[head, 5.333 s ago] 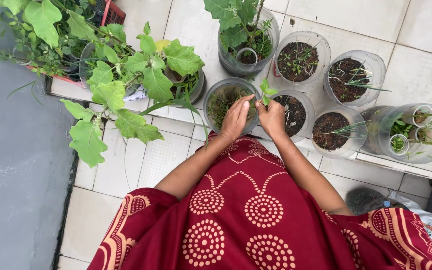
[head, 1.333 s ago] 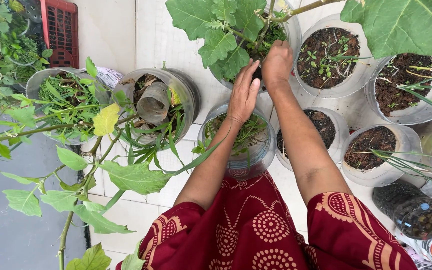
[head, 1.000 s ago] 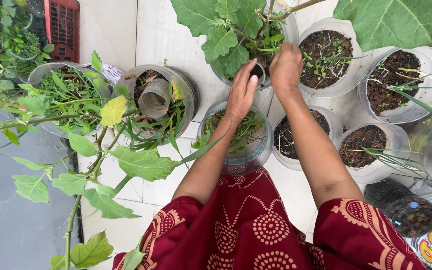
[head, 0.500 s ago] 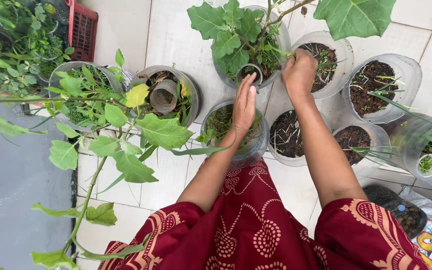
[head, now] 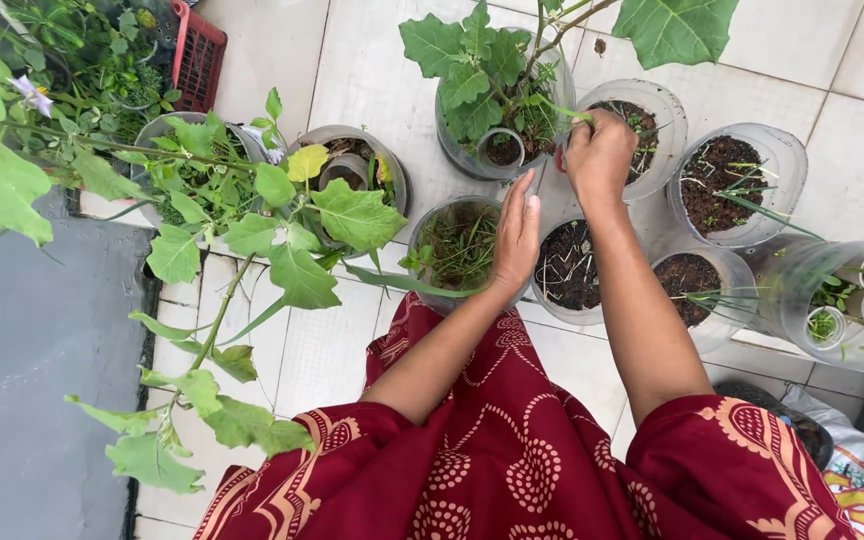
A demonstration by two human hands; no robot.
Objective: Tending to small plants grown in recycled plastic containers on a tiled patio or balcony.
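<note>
Weed sprig in right hand

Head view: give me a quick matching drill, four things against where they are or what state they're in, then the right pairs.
Things:
1. left hand
2. right hand
3. red crate
4. big-leaved potted plant

Places or states:
A. top left, among foliage
B. open and flat, over the rim of a clear pot of thin green sprouts
C. in the clear pot left of the right hand
D. closed on green blades between two far pots

Pairs: 1-B, 2-D, 3-A, 4-C
</note>
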